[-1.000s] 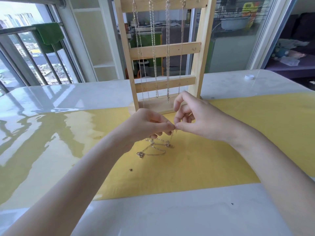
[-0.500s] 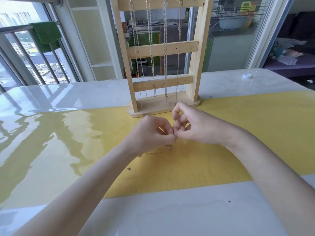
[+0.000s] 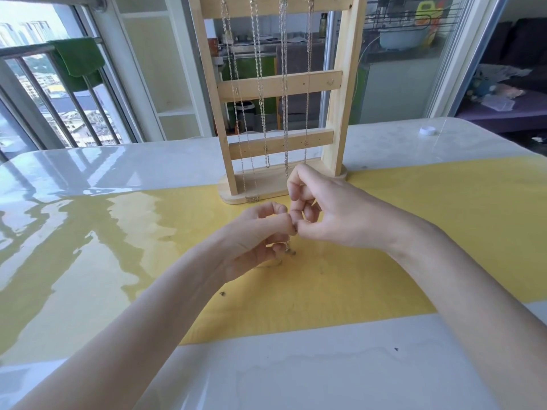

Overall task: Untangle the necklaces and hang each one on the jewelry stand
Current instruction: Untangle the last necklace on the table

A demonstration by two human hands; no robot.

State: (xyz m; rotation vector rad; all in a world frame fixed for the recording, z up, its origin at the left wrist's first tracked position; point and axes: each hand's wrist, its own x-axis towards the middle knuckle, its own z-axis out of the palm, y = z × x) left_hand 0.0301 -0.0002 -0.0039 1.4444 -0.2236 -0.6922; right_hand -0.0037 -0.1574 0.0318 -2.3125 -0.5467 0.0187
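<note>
Left hand and right hand meet fingertip to fingertip just above the table. Each grip is a thumb-and-forefinger pinch on the same fine silver-coloured chain necklace; the remaining fingers are curled clear. The two pinch points touch or nearly touch, which suggests work on a knot or clasp at close range, where short free length gives control. A short length of chain hangs below the fingertips, and a thin loop lies on the glossy yellow table mat under the left hand. Whether the tangle is released cannot be told.

Just beyond the hands stands the pale wooden ladder-shaped jewelry stand on its flat base. Four hanging silver chains drop from the top rail. One free hook shows on the middle rail, right side.

The white glossy table carries mat and stand. A small white bottle cap lies well apart at the far right.
</note>
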